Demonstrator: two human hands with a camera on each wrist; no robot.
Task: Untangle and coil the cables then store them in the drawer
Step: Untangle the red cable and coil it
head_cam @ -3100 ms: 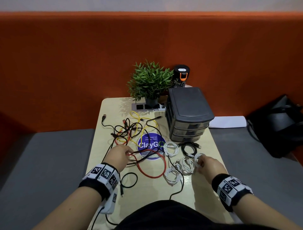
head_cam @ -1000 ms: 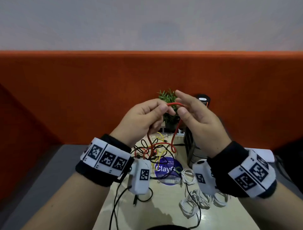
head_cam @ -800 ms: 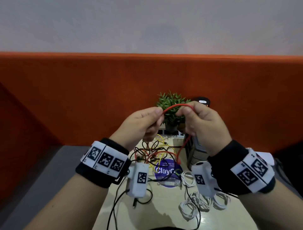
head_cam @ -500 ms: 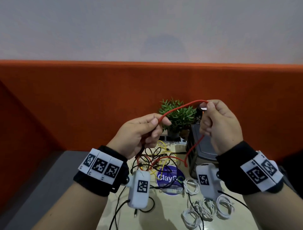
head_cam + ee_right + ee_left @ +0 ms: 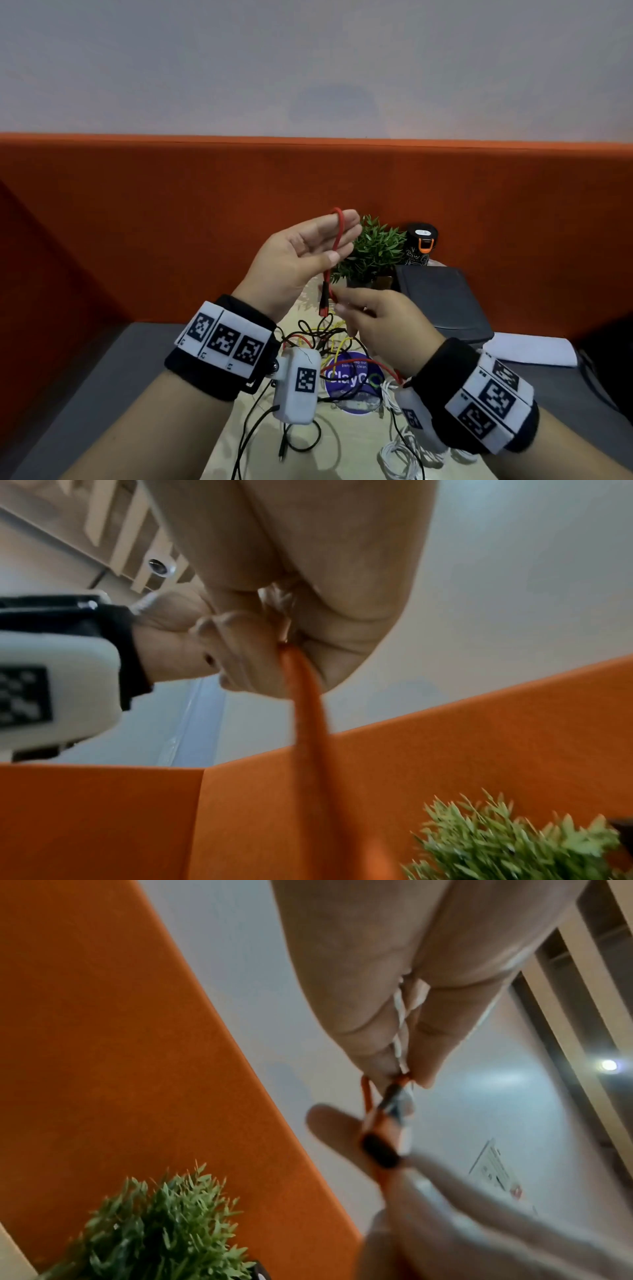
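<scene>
Biggest thing in shot is the orange padded partition [image 5: 137, 222] running across the back, with a pale wall above it. In front sits a light wood table [image 5: 239, 442] between grey seat cushions. On the table's far right is a dark plastic drawer unit [image 5: 442, 301], closed as far as I can see, though only its lid and upper part show. Next to it on the left is a small fake green plant [image 5: 373, 250], and behind that a black bottle with an orange clip [image 5: 422, 243].

Middle of the table is a mess of tangled black, yellow and red cables [image 5: 318, 339] lying around and over a round blue sticker [image 5: 352, 380]. Near the front right edge there are some white cables [image 5: 400, 455] already coiled into bundles.

Now the hands, both raised above the table. The left hand [image 5: 301, 253] is palm toward the camera, fingers mostly straight and together, with the red cable [image 5: 337, 236] looped over the fingertips and hanging down past the thumb. The right hand [image 5: 380, 325] is lower, its fingers and thumb pinching that same red cable just beside its dark connector end [image 5: 323, 301]. From there the rest of the red cable trails down to the pile on the table. The left wrist view shows the cable tucked between 2 fingertips, fairly blurry.
</scene>
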